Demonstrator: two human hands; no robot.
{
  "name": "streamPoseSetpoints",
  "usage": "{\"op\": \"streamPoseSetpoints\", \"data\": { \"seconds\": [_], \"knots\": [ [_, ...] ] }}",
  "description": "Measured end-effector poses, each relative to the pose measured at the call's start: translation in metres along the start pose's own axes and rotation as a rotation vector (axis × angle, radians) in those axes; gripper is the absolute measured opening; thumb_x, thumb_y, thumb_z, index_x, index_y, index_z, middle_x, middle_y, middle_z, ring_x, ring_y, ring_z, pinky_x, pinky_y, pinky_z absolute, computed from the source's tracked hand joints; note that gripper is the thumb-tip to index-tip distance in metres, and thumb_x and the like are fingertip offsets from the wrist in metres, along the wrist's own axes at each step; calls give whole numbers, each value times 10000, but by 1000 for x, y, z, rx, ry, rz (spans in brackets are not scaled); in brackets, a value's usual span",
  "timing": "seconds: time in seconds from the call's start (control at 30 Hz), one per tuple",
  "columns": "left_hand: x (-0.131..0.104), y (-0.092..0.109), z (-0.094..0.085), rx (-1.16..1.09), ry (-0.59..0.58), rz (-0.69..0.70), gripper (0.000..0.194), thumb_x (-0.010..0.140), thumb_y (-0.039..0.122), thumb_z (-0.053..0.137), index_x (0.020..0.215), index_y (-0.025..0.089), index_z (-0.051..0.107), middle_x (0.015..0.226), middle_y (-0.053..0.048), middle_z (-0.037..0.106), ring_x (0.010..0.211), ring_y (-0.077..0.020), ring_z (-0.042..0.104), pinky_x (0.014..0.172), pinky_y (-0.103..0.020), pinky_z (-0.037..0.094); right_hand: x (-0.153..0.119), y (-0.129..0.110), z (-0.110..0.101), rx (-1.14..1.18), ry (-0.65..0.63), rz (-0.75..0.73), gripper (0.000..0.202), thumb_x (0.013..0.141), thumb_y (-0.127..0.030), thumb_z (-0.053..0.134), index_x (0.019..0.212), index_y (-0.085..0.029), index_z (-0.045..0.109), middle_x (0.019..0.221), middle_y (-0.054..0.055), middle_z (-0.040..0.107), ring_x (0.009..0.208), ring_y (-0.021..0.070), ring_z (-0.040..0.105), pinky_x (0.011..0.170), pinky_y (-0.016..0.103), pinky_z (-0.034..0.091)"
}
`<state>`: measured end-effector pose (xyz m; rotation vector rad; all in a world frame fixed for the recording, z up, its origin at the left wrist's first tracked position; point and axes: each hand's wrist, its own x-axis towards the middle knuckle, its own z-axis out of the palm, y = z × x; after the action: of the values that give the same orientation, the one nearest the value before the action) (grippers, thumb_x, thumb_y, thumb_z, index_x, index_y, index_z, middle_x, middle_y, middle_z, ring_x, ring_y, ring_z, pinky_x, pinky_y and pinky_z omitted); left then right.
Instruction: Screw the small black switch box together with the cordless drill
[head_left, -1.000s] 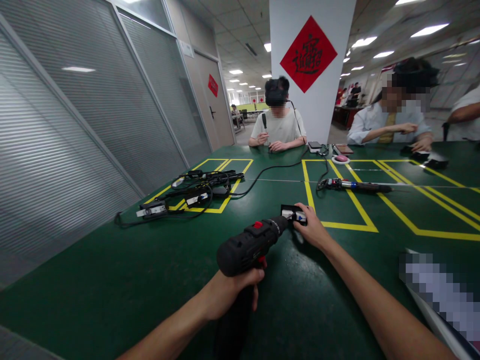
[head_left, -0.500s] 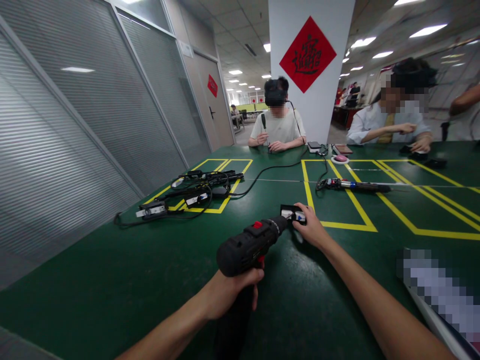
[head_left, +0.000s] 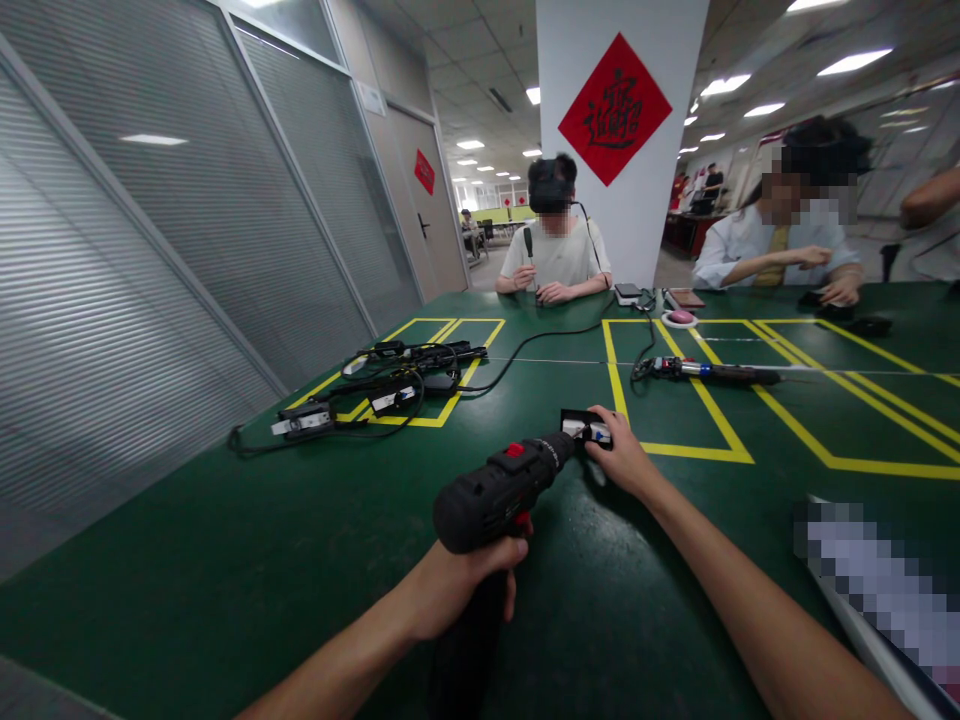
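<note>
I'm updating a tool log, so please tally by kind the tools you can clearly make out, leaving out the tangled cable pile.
Black pistol-shaped power drill, in the left hand: 1
Black-handled screwdriver-like tool, held by the person across: 1
Black, silver and blue stick-shaped tool, on the green table: 1
Total: 3

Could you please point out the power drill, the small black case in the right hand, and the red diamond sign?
Power drill (head_left: 491, 492): head view, on its black body.
Small black case (head_left: 582, 416): head view, on its dark upper side.
Red diamond sign (head_left: 615, 108): head view, near its centre.
</note>
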<state>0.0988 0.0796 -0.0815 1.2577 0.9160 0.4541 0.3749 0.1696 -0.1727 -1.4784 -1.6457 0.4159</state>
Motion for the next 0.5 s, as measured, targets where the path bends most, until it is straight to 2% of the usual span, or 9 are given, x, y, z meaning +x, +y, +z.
{"op": "streamPoseSetpoints", "data": {
  "seconds": [0.13,0.37,0.5],
  "knots": [
    [1,-2,-1,-6,-1,9,338,809,338,614,1064,134,528,647,-4,591,487,-128,576,477,-237,407,0,2,1,0,8,3,555,752,-223,558,1300,-206,471,1183,81,470,1148,239,495,1054,389,364],
    [0,1,0,53,3,-26,258,822,338,589,968,132,537,539,-7,596,445,-120,552,482,-229,392,1,4,1,-2,10,4,549,758,-225,557,1299,-216,469,1189,81,469,1143,240,497,1052,396,368],
    [-1,3,1,36,-2,-14,283,824,333,589,1017,134,536,578,-1,600,459,-121,564,489,-235,397,1,3,0,-2,-1,4,544,762,-223,553,1300,-218,470,1191,77,471,1150,237,490,1057,390,363]
  ]
}}
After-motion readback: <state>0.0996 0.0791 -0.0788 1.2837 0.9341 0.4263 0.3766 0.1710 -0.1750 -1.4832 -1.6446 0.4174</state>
